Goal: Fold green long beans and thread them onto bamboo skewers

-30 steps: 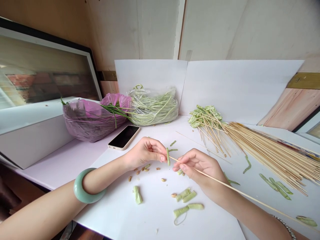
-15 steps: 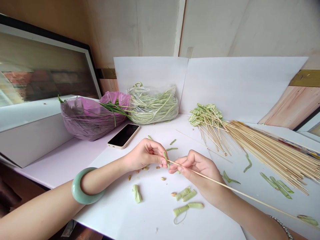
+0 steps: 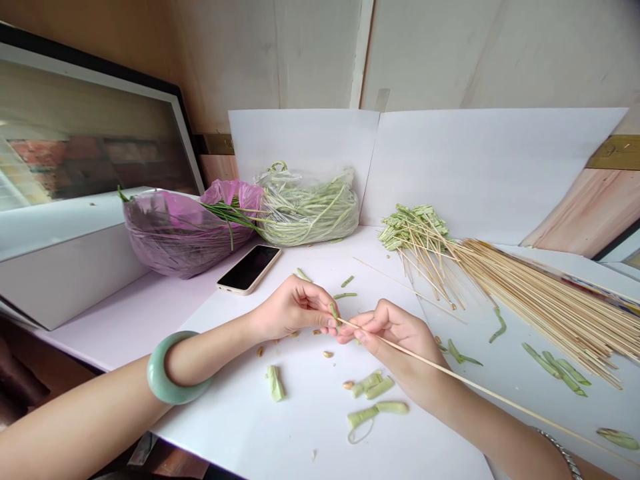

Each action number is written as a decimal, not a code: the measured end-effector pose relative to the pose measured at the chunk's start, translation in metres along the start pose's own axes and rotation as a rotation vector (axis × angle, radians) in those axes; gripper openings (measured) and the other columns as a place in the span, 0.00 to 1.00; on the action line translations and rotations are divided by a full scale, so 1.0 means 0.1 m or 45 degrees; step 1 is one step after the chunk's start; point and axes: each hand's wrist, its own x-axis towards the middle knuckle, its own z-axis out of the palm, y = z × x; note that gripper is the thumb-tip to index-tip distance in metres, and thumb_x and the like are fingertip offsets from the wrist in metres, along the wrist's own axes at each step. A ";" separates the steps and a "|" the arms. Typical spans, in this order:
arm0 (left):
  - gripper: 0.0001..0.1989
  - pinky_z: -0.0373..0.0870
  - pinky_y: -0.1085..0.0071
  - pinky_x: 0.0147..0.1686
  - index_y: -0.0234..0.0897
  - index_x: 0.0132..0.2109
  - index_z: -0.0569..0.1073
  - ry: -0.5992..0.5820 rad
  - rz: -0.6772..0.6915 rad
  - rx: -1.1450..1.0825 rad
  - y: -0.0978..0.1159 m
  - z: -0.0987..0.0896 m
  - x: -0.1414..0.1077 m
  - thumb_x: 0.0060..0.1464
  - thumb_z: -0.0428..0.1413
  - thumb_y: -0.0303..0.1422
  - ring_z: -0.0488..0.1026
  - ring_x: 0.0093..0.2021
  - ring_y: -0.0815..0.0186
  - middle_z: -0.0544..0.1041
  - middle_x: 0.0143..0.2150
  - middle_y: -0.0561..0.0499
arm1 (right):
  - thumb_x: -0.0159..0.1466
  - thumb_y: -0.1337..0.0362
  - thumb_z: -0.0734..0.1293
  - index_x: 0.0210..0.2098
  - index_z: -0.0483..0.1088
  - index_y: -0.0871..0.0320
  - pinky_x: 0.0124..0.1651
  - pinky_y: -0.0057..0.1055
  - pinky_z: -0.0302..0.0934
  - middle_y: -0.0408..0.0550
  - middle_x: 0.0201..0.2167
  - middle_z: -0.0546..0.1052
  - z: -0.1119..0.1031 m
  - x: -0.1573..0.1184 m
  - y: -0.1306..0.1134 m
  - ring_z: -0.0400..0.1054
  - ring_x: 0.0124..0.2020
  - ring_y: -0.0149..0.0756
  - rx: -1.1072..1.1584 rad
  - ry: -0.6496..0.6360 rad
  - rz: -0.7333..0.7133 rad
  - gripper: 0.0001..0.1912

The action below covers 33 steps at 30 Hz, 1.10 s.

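My left hand (image 3: 303,311) pinches a short piece of green bean (image 3: 334,311) between thumb and fingers. In my right hand (image 3: 393,333), thumb and fingers close on a thin wooden skewer (image 3: 465,380), which slants back over the right forearm. The skewer's far tip meets the bean piece; whether it has pierced it, I cannot tell. Below the hands lie cut bean pieces (image 3: 367,385), a longer bean piece with a loose string (image 3: 363,417) and another pale green piece (image 3: 275,383). Small brown beans (image 3: 328,355) are scattered nearby.
Loose skewers (image 3: 545,300) are heaped at the right, beside a pile of skewered bean pieces (image 3: 415,223). Further back stand a clear bag of long beans (image 3: 310,207) and a purple bag of greens (image 3: 187,233). A phone (image 3: 249,269) lies left of centre.
The view has shifted slightly. Both hands keep nearly the same pose, with the bean piece and skewer tip still together.
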 end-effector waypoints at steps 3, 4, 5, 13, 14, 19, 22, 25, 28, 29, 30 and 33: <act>0.12 0.72 0.76 0.30 0.29 0.30 0.76 0.011 -0.007 0.031 0.00 0.01 0.00 0.43 0.67 0.34 0.75 0.26 0.70 0.79 0.26 0.48 | 0.62 0.62 0.68 0.27 0.62 0.55 0.47 0.35 0.69 0.47 0.33 0.81 0.00 0.00 0.01 0.76 0.39 0.34 -0.004 0.011 0.013 0.12; 0.12 0.72 0.76 0.30 0.29 0.30 0.76 0.014 -0.010 0.044 0.00 0.01 0.00 0.43 0.67 0.35 0.74 0.26 0.70 0.79 0.26 0.48 | 0.62 0.62 0.69 0.27 0.62 0.55 0.47 0.35 0.69 0.47 0.32 0.81 0.00 0.00 0.01 0.76 0.39 0.34 -0.008 0.013 0.014 0.12; 0.13 0.72 0.76 0.30 0.29 0.30 0.76 0.018 -0.015 0.059 0.00 0.01 0.00 0.43 0.67 0.36 0.74 0.26 0.70 0.79 0.26 0.48 | 0.62 0.61 0.69 0.27 0.62 0.55 0.47 0.35 0.69 0.47 0.32 0.81 0.00 0.00 0.01 0.76 0.39 0.34 -0.011 0.015 0.018 0.12; 0.11 0.65 0.78 0.23 0.29 0.29 0.77 0.017 -0.132 0.392 0.09 -0.06 0.03 0.40 0.68 0.33 0.71 0.23 0.71 0.78 0.24 0.49 | 0.58 0.63 0.70 0.24 0.61 0.55 0.35 0.29 0.68 0.44 0.26 0.78 -0.03 0.01 0.03 0.75 0.30 0.34 -0.213 0.180 0.182 0.13; 0.11 0.64 0.78 0.23 0.29 0.29 0.77 0.011 -0.143 0.520 0.13 -0.09 0.02 0.40 0.68 0.33 0.71 0.24 0.71 0.78 0.24 0.49 | 0.58 0.63 0.70 0.24 0.61 0.55 0.34 0.29 0.68 0.43 0.26 0.78 -0.04 0.01 0.03 0.75 0.28 0.33 -0.225 0.204 0.172 0.13; 0.12 0.60 0.78 0.19 0.32 0.23 0.74 -0.443 -0.233 0.835 0.39 -0.24 -0.06 0.39 0.68 0.35 0.64 0.19 0.73 0.72 0.18 0.54 | 0.57 0.62 0.71 0.24 0.61 0.55 0.29 0.29 0.67 0.43 0.23 0.77 -0.11 0.02 -0.06 0.73 0.23 0.33 -0.281 0.305 0.053 0.14; 0.12 0.61 0.77 0.21 0.33 0.25 0.74 -0.742 -0.365 0.812 0.44 -0.23 -0.12 0.40 0.68 0.36 0.65 0.21 0.71 0.73 0.21 0.53 | 0.57 0.62 0.70 0.23 0.61 0.55 0.29 0.29 0.67 0.43 0.23 0.77 -0.11 0.03 -0.07 0.73 0.23 0.33 -0.303 0.308 0.073 0.13; 0.11 0.65 0.76 0.25 0.35 0.25 0.71 -0.893 -0.419 0.829 0.42 -0.18 -0.14 0.39 0.68 0.29 0.68 0.24 0.69 0.72 0.21 0.55 | 0.57 0.63 0.70 0.23 0.61 0.55 0.30 0.29 0.68 0.44 0.22 0.77 -0.09 0.03 -0.04 0.73 0.24 0.34 -0.353 0.324 0.098 0.13; 0.15 0.65 0.76 0.26 0.36 0.23 0.68 -0.962 -0.389 0.864 0.41 -0.17 -0.15 0.33 0.66 0.18 0.69 0.25 0.69 0.70 0.21 0.58 | 0.57 0.62 0.70 0.23 0.61 0.54 0.31 0.29 0.68 0.43 0.22 0.77 -0.09 0.03 -0.02 0.73 0.25 0.33 -0.368 0.329 0.086 0.13; 0.16 0.65 0.76 0.26 0.36 0.23 0.68 -0.968 -0.372 0.886 0.42 -0.17 -0.15 0.33 0.66 0.15 0.69 0.25 0.69 0.69 0.21 0.58 | 0.58 0.62 0.70 0.23 0.61 0.54 0.31 0.28 0.68 0.43 0.23 0.77 -0.09 0.03 -0.01 0.73 0.24 0.33 -0.366 0.324 0.087 0.13; 0.16 0.65 0.76 0.27 0.36 0.23 0.68 -0.969 -0.354 0.908 0.44 -0.18 -0.15 0.33 0.65 0.14 0.69 0.25 0.69 0.69 0.21 0.58 | 0.58 0.62 0.70 0.23 0.61 0.54 0.30 0.28 0.68 0.44 0.23 0.77 -0.09 0.03 0.00 0.72 0.24 0.32 -0.366 0.318 0.090 0.13; 0.10 0.65 0.76 0.29 0.35 0.26 0.71 -0.881 -0.254 0.946 0.47 -0.18 -0.16 0.41 0.64 0.19 0.71 0.27 0.69 0.73 0.24 0.55 | 0.59 0.62 0.69 0.23 0.62 0.54 0.29 0.27 0.67 0.43 0.22 0.77 -0.10 0.02 0.00 0.72 0.25 0.32 -0.374 0.314 0.078 0.13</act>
